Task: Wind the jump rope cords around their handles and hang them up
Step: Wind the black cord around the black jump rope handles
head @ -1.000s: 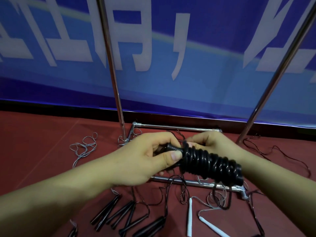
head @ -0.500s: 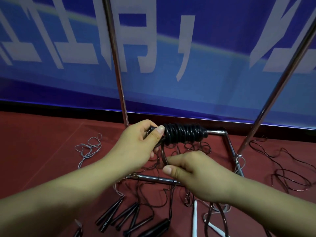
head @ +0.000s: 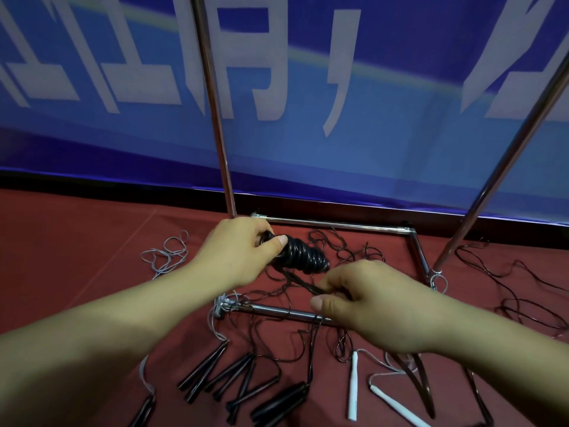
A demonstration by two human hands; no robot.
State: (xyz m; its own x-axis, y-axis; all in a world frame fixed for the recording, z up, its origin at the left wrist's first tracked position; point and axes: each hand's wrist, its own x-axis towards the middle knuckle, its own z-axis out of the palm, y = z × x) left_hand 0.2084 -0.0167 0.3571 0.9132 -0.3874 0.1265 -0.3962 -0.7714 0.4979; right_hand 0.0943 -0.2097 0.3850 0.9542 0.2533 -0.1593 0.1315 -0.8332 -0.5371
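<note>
Left hand: the left hand (head: pixel 237 254) grips one end of the wound bundle (head: pixel 303 255), fingers curled round it and thumb pressed on top of the first coils.
Wound bundle: black jump rope cord coiled in thick turns round its handles, held in the air above the rack base (head: pixel 335 224); the handles themselves are hidden under the coils.
Right hand: the right hand (head: pixel 378 306) pinches the loose cord (head: pixel 303 283) between thumb and curled fingers, lower than the bundle and just to its right.
Loose cord: a dark strand running from the underside of the bundle down to the right hand; drawn fairly straight between the two.
Rack base: chrome tubes forming a rectangle on the red floor (head: pixel 77 257); two chrome uprights (head: pixel 215 118) rise from it, one left of centre, one slanting at far right.
Floor, near side: several black handles (head: pixel 221 375) lying in a fan, and two white handles (head: pixel 353 385) to their right.
Floor, cords: thin dark cords tangled inside and around the base; a grey cord (head: pixel 167 252) looped at left.
Background: blue banner (head: pixel 400 149) with large white characters, standing behind the rack.
Hanging status: nothing seen hung on the visible parts of the uprights.
</note>
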